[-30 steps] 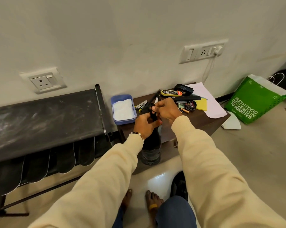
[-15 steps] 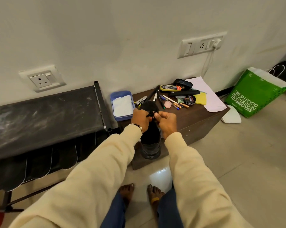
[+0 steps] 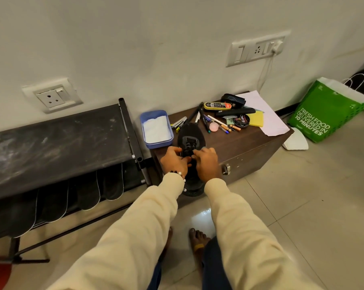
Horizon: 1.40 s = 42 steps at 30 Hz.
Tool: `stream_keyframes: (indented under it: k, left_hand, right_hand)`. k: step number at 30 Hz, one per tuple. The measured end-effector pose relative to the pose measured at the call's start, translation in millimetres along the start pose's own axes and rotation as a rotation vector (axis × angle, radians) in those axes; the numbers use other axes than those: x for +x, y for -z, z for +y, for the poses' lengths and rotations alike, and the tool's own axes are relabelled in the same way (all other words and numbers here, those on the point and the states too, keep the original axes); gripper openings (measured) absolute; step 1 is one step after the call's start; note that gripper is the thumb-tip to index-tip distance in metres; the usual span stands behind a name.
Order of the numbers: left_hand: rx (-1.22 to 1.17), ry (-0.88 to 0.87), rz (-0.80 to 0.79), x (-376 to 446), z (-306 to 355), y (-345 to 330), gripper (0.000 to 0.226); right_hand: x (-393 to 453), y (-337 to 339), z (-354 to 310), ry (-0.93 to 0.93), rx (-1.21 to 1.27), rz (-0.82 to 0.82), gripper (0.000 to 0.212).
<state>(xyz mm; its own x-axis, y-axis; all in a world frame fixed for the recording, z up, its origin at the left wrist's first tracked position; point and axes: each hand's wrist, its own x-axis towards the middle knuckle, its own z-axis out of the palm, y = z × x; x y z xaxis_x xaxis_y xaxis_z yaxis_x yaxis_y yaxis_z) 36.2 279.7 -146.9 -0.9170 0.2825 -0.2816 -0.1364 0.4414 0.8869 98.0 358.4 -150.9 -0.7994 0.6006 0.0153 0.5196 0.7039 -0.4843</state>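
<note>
A black lace-up shoe (image 3: 191, 137) lies toe-first on the front left corner of a low brown cabinet (image 3: 248, 147), its heel hanging over the edge toward me. My left hand (image 3: 172, 159) and my right hand (image 3: 208, 162) meet over the shoe's lacing, and the fingertips of each pinch the black laces (image 3: 187, 152). Cream sleeves cover both arms, and a bead bracelet sits on my left wrist. The hands hide the back part of the shoe's opening.
On the cabinet are a blue tub of white cloth (image 3: 157, 128), pens (image 3: 218, 124), a polish tin (image 3: 241, 120), a shoe brush (image 3: 235, 111) and papers (image 3: 265, 118). A black shoe rack (image 3: 57, 147) stands left, a green bag (image 3: 327, 114) right. My bare feet (image 3: 198, 239) are on the tile floor.
The shoe's toe has tipped forward and now lies on the cabinet top. My right hand has drawn back from above the cabinet, and both hands now sit lower on the lacing.
</note>
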Motion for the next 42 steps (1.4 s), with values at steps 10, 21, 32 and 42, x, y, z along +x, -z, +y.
stream_keyframes:
  k: [10, 21, 32, 42]
  left_hand:
    - [0.546, -0.437, -0.179, 2.0, -15.0, 8.0, 0.034]
    - [0.552, -0.302, 0.105, 15.6, -12.7, 2.6, 0.023]
    - [0.736, -0.338, -0.085, 36.0, -9.4, 2.7, 0.038]
    - [0.667, -0.224, -0.167, 43.0, -11.7, 4.6, 0.039]
  right_hand:
    - [-0.7, -5.5, 6.9, 0.118, -0.024, 0.191, 0.008]
    - [8.5, 10.0, -2.6, 0.145, -0.310, 0.051, 0.020]
    - [14.8, -1.1, 0.4, 0.201, -0.324, -0.016, 0.024]
    - [27.0, -1.3, -4.4, -0.156, -0.093, -0.172, 0.013]
